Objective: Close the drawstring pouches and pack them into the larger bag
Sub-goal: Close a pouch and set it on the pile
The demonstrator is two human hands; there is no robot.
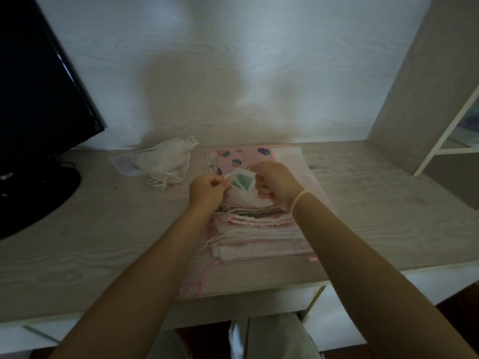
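A small sheer white pouch (242, 181) with a teal card inside is held up between my hands over a stack of flat pouches (259, 229). My left hand (208, 190) pinches the pouch's left cord and corner. My right hand (274, 183), fingers curled, grips its right side. A pink bag printed with strawberries (241, 154) lies flat beyond the stack. A heap of closed white pouches (168, 161) with loose cords lies to the left at the back of the desk.
A dark monitor (39, 104) on a round stand fills the left side. A grey upright panel (420, 81) and a white shelf frame (445, 136) close off the right. The desk's front edge (233, 291) runs just below the stack.
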